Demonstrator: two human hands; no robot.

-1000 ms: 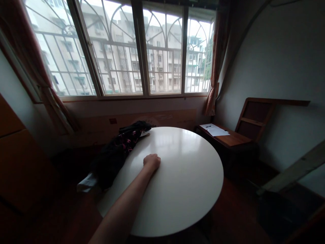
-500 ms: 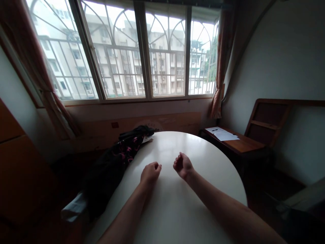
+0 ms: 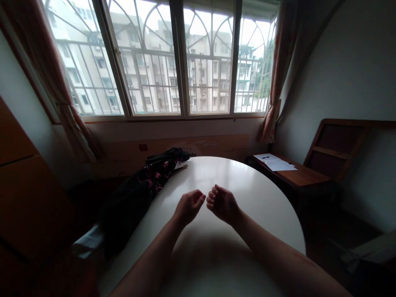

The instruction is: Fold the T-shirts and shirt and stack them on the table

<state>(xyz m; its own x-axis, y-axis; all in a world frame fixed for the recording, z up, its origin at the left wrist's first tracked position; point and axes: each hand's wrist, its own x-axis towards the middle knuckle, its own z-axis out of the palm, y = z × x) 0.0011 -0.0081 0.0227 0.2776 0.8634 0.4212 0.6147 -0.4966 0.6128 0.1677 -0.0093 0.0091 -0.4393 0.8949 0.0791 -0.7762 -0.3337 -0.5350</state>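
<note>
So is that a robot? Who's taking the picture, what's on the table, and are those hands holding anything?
No robot here! These are a person's own two bare hands: the left hand and the right hand. The camera is worn on that person's head, looking forward and down.

The hands are over a rounded white table, loosely curled, close together but not touching. I can't see anything held, though the insides are partly hidden.

Dark cloth with some pink on it is bunched along the table's left edge; I can't tell what holds it up. Over to the right, white papers lie on a wooden seat, not on the table.
</note>
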